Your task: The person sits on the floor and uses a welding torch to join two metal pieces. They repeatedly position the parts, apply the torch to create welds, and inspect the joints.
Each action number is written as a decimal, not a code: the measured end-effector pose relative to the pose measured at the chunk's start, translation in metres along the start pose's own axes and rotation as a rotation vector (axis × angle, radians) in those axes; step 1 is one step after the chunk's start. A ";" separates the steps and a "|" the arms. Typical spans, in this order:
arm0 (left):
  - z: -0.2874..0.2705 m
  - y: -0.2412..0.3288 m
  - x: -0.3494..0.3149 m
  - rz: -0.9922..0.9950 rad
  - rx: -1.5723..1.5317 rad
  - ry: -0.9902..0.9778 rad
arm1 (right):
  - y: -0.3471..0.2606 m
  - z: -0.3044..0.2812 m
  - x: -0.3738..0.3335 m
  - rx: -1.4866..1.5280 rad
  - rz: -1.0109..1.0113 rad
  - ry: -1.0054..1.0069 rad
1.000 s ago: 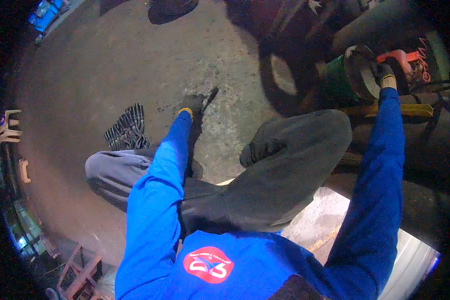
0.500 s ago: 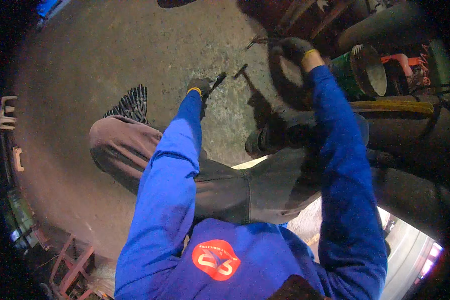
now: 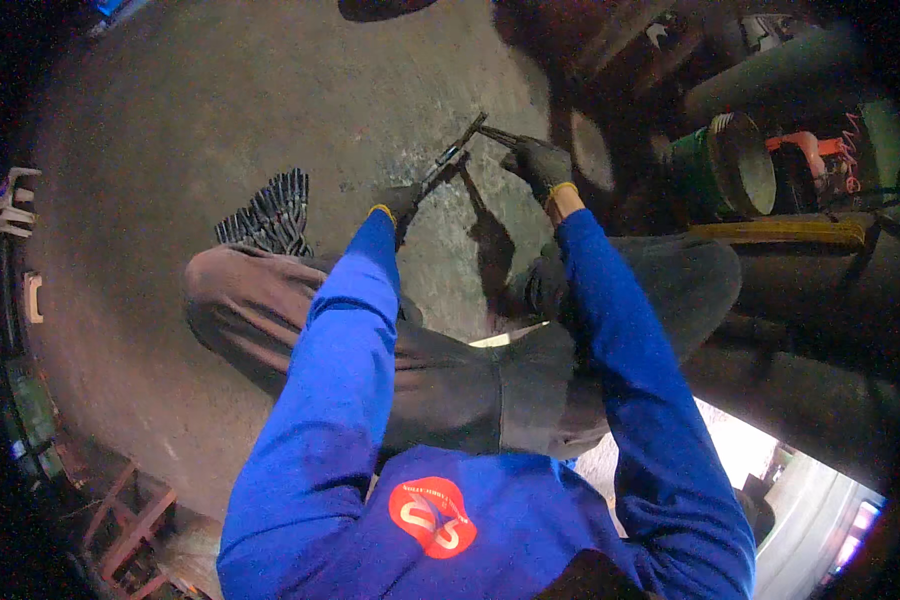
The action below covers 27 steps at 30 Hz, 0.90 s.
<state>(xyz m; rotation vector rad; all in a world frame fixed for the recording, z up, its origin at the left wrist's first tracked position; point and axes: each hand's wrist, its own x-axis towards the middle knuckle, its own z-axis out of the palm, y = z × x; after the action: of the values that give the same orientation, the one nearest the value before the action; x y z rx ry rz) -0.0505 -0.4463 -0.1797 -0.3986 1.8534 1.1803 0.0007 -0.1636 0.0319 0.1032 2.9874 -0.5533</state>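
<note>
My left hand (image 3: 400, 199), in a dark glove with a yellow cuff, is closed round a slim dark tool (image 3: 451, 155) with a shiny section along its shaft. The tool slants up and to the right above the floor; its exact kind is unclear. My right hand (image 3: 542, 166), gloved alike, grips a few thin dark rods (image 3: 498, 134). Their left ends meet or overlap the tool's far end; whether they touch I cannot tell. Beside my left knee, a fanned pile of dark rods (image 3: 270, 214) lies on the floor.
Around me spreads a stained concrete floor (image 3: 170, 130). To the right are a green bucket (image 3: 705, 165) on its side, a red object (image 3: 805, 155), a yellow bar (image 3: 790, 234) and large dark pipes (image 3: 770, 85). A rusty metal frame (image 3: 130, 525) stands at the lower left.
My right hand has come left and nearer with its rods, toward the tool. My left hand has shifted slightly nearer, and more of its tool now shows, pointing up and right.
</note>
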 end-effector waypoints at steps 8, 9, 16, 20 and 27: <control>-0.001 0.017 -0.038 0.229 -0.323 0.019 | 0.021 -0.047 0.011 1.147 0.297 0.205; -0.001 0.020 -0.033 0.275 -0.317 0.011 | 0.025 -0.048 0.012 1.205 0.260 0.212; -0.003 0.041 -0.030 0.432 -0.208 0.028 | 0.023 -0.063 0.012 1.153 0.216 0.219; 0.024 0.072 -0.052 0.435 -0.439 -0.037 | 0.047 -0.074 0.008 0.942 0.199 0.223; 0.033 0.094 -0.085 0.352 -0.576 -0.116 | -0.020 -0.156 -0.022 0.909 0.005 0.167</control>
<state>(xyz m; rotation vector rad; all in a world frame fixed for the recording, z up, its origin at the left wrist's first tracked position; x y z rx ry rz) -0.0476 -0.3868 -0.0636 -0.3119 1.4947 1.9445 0.0076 -0.1266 0.1866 0.2253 2.6021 -1.9136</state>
